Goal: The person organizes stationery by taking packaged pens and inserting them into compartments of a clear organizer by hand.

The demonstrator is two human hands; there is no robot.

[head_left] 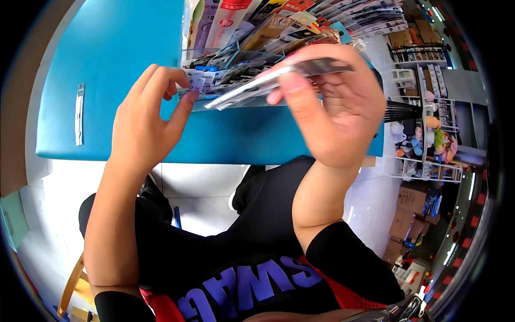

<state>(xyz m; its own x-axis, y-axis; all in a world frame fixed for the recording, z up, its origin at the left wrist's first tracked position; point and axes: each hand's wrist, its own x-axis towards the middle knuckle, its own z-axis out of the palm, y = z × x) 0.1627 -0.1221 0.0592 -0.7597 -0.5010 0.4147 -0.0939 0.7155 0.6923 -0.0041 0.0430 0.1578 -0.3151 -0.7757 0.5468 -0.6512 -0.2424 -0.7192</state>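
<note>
My right hand holds a slim clear plastic packet with a dark end, pinched between thumb and fingers; motion blurs it, and I cannot tell if it is one packet or more. It slants over the front of a clear plastic box crammed with packaged stationery. At the box's front left corner, the thumb and forefinger of my left hand close on the edge of a small white-and-blue packet. Behind the hands stand long upright packets in red, white and purple.
The box rests on a blue padded table. A narrow packet lies alone at the table's left. On the right are a white shelf rack with colourful goods and several cardboard boxes on the floor.
</note>
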